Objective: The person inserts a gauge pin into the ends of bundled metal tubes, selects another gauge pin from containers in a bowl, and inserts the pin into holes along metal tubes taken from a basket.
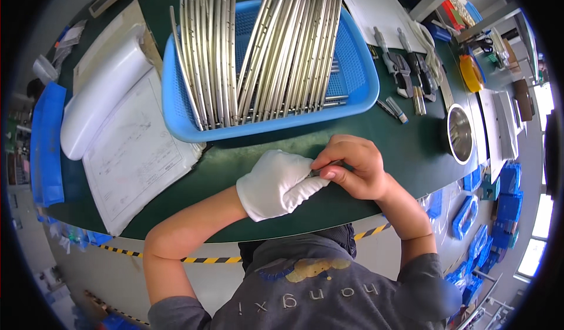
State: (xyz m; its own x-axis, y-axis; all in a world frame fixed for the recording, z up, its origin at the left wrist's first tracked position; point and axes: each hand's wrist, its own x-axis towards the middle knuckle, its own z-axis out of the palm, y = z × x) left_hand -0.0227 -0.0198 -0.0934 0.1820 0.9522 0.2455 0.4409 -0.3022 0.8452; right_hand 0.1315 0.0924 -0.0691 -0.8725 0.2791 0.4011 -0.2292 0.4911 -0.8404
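My left hand point(271, 184), in a white glove, is closed, with its fingertips against my right hand. What it grips is mostly hidden. My bare right hand point(355, 166) pinches a small grey metal piece point(316, 172) between thumb and forefinger. Only a sliver of that piece shows between the two hands, so its full shape cannot be made out. Just beyond my hands stands a blue plastic basket point(270, 131). Many slim silvery metal rods point(288, 59) lean in it in two groups, with small dark marks or holes along them.
Left of the basket lie drawing sheets point(138, 159) with a curled-over page. A blue bin point(48, 145) stands at the far left. To the right are calipers point(396, 68), a marker point(397, 110) and a steel bowl point(459, 134) holding small parts. The green table's curved edge runs before me.
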